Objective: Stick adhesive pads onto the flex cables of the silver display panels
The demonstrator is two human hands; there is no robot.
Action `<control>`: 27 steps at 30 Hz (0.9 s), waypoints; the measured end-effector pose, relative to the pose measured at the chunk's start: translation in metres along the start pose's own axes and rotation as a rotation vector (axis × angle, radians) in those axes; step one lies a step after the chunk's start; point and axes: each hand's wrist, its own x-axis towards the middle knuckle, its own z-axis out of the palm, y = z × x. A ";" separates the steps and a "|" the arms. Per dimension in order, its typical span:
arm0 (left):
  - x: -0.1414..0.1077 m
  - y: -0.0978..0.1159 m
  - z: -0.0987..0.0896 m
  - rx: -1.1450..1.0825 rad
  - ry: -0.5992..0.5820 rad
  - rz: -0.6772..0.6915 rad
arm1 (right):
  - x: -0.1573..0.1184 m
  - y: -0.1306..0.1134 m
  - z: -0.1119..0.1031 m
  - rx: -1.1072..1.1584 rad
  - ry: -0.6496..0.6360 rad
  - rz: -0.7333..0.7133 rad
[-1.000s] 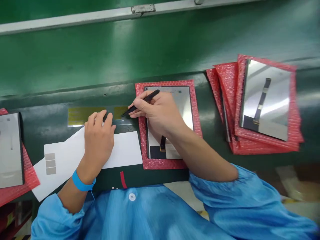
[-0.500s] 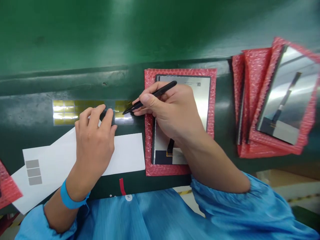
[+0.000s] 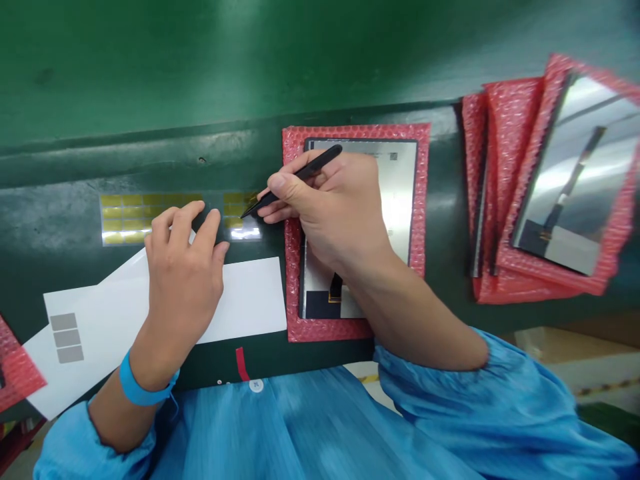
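Note:
My right hand (image 3: 345, 210) closes round black tweezers (image 3: 305, 172), held like a pen. Their fine tip touches or hovers just over a clear strip of yellow stickers (image 3: 125, 217), near its right end. My left hand (image 3: 185, 267) lies across the strip with fingers spread, fingertips pressing on its middle, and hides part of it. Beneath my right forearm is a display panel (image 3: 400, 193) with a silvery back and a black flex cable, resting on a red bubble-wrap bag (image 3: 421, 230). White sheets (image 3: 250, 297) extend under my left hand; grey labels (image 3: 67, 339) show on one.
To the right, several red bubble-wrap bags (image 3: 515, 133) are stacked, another display panel (image 3: 575, 180) on top. A red bag's corner (image 3: 17, 373) shows at far left. Red tape (image 3: 242, 364) marks the green table's (image 3: 150, 73) near edge.
The view has shifted slightly, so everything sits a little higher. Both hands keep nearly the same pose, and the tweezers' tip stays by the yellow stickers.

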 end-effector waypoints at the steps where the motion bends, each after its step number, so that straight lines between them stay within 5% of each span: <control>1: 0.000 0.000 0.000 -0.001 0.008 0.006 | 0.000 0.001 0.000 0.001 0.006 -0.007; 10: 0.001 -0.007 0.003 -0.005 0.056 0.047 | -0.001 0.005 -0.004 0.162 0.007 -0.030; 16: 0.005 -0.015 -0.004 -0.030 0.118 0.128 | -0.032 -0.011 -0.053 0.192 0.072 -0.039; 22: -0.013 0.040 -0.021 -0.136 0.113 0.294 | -0.083 0.000 -0.111 0.188 0.196 0.090; 27: -0.031 0.088 0.006 -0.277 0.007 0.330 | -0.094 0.009 -0.118 0.154 0.222 0.154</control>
